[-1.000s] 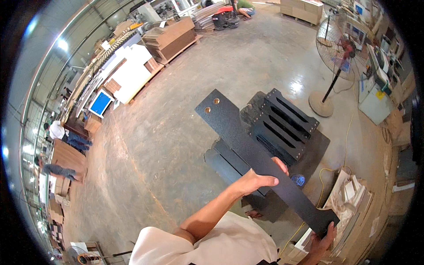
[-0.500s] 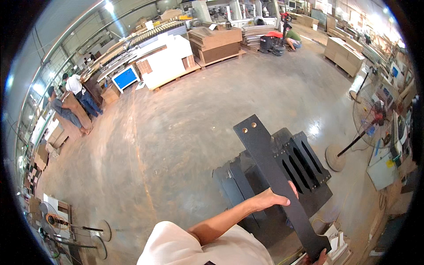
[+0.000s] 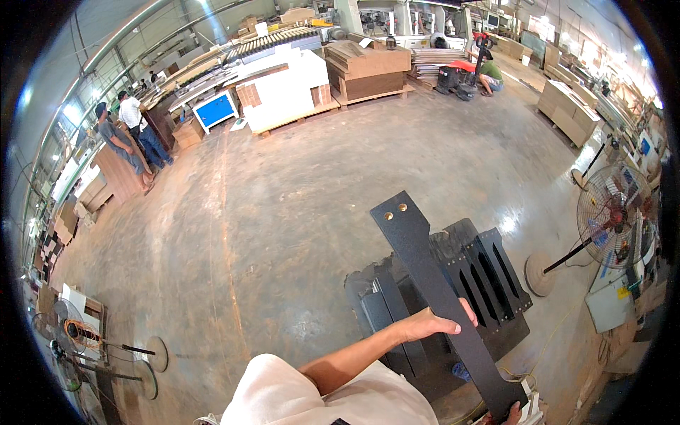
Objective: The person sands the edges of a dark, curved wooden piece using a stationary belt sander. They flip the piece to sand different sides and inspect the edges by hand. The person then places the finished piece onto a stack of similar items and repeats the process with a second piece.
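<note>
A long black panel (image 3: 411,248) with wider ends is held up slantwise in front of me. Two brass-coloured round inserts show at its far end. My left hand (image 3: 433,324) grips it near the middle, thumb on the upper face and fingers round the far edge. At the near end, my right hand (image 3: 511,414) is closed on the panel by the picture's lower edge; most of that hand is hidden. Beneath the panel lie stacked black boards (image 3: 379,297), and several black slotted pieces (image 3: 489,276) lie to its right.
Pedestal fans stand at right (image 3: 542,275) and lower left (image 3: 157,354). Board stacks on pallets (image 3: 368,67) line the far side, beside a red pallet jack (image 3: 460,71) and a crouching person (image 3: 490,74). Two people (image 3: 134,117) stand at the far left. White strips (image 3: 533,404) lie near my right hand.
My view has turned a little, so the background sits further right and lower. The panel stays in both hands, its far end slightly lower and further left in the picture.
</note>
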Motion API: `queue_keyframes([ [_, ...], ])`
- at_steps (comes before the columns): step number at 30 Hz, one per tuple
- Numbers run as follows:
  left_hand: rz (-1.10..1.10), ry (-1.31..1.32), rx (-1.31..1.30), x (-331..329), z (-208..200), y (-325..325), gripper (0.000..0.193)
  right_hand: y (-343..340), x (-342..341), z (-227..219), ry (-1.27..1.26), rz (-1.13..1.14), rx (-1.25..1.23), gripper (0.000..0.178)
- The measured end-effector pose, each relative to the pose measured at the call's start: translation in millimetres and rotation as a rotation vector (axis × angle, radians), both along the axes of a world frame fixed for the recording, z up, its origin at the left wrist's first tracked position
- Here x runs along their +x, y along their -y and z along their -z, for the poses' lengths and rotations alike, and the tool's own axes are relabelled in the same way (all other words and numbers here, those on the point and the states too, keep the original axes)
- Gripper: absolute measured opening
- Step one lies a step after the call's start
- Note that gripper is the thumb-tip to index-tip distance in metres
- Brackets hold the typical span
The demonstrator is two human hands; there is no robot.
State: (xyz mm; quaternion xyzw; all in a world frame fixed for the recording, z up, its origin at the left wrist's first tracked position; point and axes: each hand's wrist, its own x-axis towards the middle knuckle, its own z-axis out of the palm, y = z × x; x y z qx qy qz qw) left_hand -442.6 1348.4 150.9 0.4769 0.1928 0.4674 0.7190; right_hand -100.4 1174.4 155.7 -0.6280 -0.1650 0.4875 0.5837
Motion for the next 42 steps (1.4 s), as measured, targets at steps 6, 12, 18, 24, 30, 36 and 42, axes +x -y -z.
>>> queue_keyframes([
  [6, -0.042, 0.005, -0.031, 0, 3, 13, 0.045, 11, 1, -1, -0.076, 0.018, -0.070, 0.054],
  [12, 0.090, -0.093, -0.046, -3, -11, 28, 0.045, 32, 29, 22, -0.114, -0.037, -0.018, 0.053],
  [18, -0.018, -0.014, -0.004, 4, -7, 44, 0.036, 50, 28, 21, -0.118, -0.041, -0.025, 0.057],
  [24, -0.068, 0.023, -0.025, 9, -3, 48, 0.031, 60, 26, 30, 0.231, -0.105, 0.061, 0.055],
  [30, 0.030, -0.013, -0.093, 10, -15, 42, 0.031, 57, 22, 23, 0.091, 0.032, 0.138, 0.050],
  [36, 0.083, -0.081, -0.072, 27, 16, 33, 0.041, 62, 21, 22, 0.128, 0.146, 0.174, 0.042],
  [42, 0.053, -0.023, -0.114, 43, 6, 33, 0.037, 71, 18, 16, 0.101, 0.138, 0.240, 0.045],
])
